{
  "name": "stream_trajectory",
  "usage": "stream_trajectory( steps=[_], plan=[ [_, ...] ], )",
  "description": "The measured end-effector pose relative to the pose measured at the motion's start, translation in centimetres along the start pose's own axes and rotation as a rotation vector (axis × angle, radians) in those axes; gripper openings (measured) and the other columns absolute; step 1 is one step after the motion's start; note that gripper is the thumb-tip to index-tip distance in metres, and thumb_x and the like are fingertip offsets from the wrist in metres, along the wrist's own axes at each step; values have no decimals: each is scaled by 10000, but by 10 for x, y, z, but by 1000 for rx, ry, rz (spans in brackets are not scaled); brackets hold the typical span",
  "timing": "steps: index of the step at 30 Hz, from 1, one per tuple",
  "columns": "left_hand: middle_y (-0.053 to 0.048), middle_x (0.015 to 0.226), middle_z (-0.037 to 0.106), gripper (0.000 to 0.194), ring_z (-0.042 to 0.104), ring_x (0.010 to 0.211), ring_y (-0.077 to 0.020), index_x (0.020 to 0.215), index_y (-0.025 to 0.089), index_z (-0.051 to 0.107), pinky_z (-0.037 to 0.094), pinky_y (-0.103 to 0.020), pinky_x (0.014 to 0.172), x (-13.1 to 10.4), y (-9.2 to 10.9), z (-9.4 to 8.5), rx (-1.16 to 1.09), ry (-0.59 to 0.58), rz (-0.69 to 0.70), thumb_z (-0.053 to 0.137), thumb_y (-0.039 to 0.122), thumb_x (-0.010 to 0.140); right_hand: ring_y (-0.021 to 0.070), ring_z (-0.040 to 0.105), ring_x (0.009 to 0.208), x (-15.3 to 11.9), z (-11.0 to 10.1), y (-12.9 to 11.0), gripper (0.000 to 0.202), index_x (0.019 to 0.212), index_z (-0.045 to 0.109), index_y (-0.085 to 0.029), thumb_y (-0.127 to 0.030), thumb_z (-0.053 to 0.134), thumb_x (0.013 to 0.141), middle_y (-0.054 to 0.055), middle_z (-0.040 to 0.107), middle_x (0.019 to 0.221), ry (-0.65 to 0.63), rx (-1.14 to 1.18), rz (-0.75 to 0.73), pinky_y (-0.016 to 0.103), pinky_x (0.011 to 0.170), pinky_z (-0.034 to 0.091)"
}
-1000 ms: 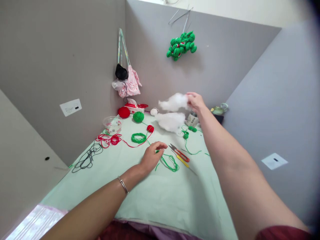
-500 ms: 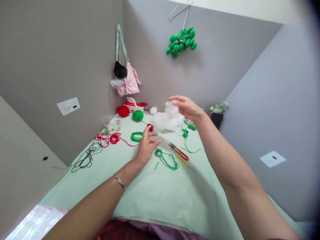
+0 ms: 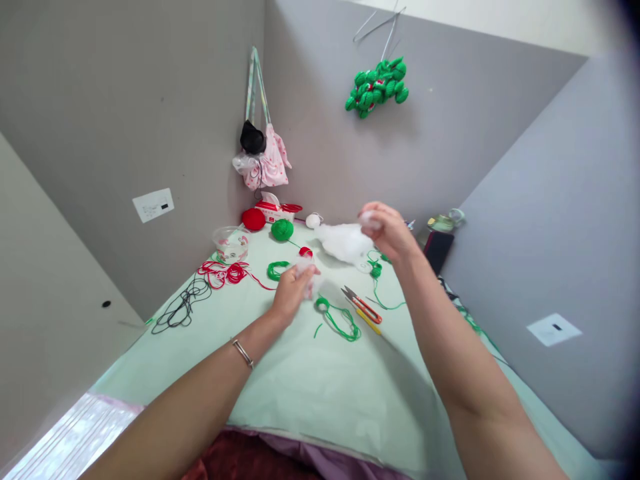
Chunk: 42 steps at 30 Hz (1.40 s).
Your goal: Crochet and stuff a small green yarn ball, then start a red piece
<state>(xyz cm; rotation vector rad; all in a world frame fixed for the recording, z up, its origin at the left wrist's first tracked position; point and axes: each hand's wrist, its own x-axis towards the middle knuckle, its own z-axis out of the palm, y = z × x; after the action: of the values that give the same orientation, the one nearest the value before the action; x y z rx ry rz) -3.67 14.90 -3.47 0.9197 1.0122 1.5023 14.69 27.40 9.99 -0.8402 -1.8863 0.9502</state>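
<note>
1. The left hand [image 3: 290,292] pinches a torn tuft [image 3: 303,266] of white stuffing between thumb and fingers, above the worktop [image 3: 320,393].
2. The right hand [image 3: 395,235] is raised, its fingers closed on a small white wisp [image 3: 370,219].
3. Between the hands and farther back lies the main heap of stuffing [image 3: 344,242], beside the right hand in view.
4. Just behind the left hand are a small red ball [image 3: 305,252] and a green yarn coil [image 3: 277,270], the coil partly hidden.
5. Nearer the person, a small green knitted piece [image 3: 323,304] lies by a loose green yarn loop [image 3: 346,327]. To its right are orange-handled snips [image 3: 364,306], blades apart, and a yellow-handled tool [image 3: 369,321].
6. Left of the coil are tangled red yarn [image 3: 225,273], black cord [image 3: 183,305] and a clear bowl [image 3: 231,247].
7. Along the back sit a large red ball [image 3: 254,219], a green ball [image 3: 283,230], a tissue box [image 3: 274,213] and a white ball [image 3: 313,221].
8. A pink bag [image 3: 271,160] and a green knitted bundle [image 3: 377,90] hang above.
</note>
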Motion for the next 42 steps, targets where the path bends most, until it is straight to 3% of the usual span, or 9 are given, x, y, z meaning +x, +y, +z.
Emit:
stream_trajectory(
  steps=[8,11,16,19,22,28,31,37,42],
  plan=[
    [60,582,485,410,437,452,-68,766,160,597,349,-196,431,3,12,-5,-237,137,63,623,521,956,147,593,708,-39,92,31,272,868,732,-191,-333,821,653,-28,695,748,-514,-252,110,249,664,475],
    [79,530,434,465,399,406,-66,761,190,580,335,-206,424,1,19,-5,-296,144,78,640,634,885,170,604,752,-21,78,24,237,799,714,-179,-363,807,682,-11,698,761,-502,-298,98,276,712,472],
    [58,645,552,407,498,502,-80,901,198,607,412,-204,492,1,22,-5,-337,184,63,689,594,862,240,584,883,27,9,14,395,1102,643,-235,-574,565,914,48,697,870,-135,-408,120,352,774,435],
    [19,772,635,360,561,612,-102,939,183,624,444,-210,513,2,16,-4,-341,175,22,732,516,854,258,573,894,32,-9,14,413,1202,604,-277,-592,517,950,59,688,871,-25,-455,125,397,832,416],
    [-21,894,687,278,601,707,-120,961,167,644,495,-222,564,1,12,0,-360,136,-13,704,428,887,234,559,780,11,6,11,454,1179,653,-227,-585,492,951,64,679,830,-94,-458,126,384,745,425],
    [-69,960,743,156,704,883,-170,953,146,686,580,-312,837,-4,15,8,-404,-10,-83,656,291,905,152,587,698,-45,62,-7,344,1125,749,-226,-347,738,804,-10,721,820,-551,-497,-9,270,668,446],
    [-70,985,748,157,740,920,-202,989,161,678,577,-382,923,-6,16,7,-415,-60,-97,677,281,888,164,628,750,-34,60,-11,142,944,775,-204,-292,710,855,-8,733,814,-482,-532,-14,275,717,481],
    [-60,972,731,195,730,795,-142,1065,149,643,569,-322,883,1,10,-5,-408,9,-101,679,258,907,240,678,1088,20,9,3,357,1291,626,-168,-361,646,991,105,661,1285,68,-625,26,452,922,590],
    [-88,987,729,226,754,867,-197,1088,155,633,582,-374,912,-1,14,-2,-465,-80,-154,691,306,929,193,706,865,-18,42,14,312,1193,684,-122,-321,480,1064,96,755,997,-25,-603,-68,345,821,576]
  ],
)
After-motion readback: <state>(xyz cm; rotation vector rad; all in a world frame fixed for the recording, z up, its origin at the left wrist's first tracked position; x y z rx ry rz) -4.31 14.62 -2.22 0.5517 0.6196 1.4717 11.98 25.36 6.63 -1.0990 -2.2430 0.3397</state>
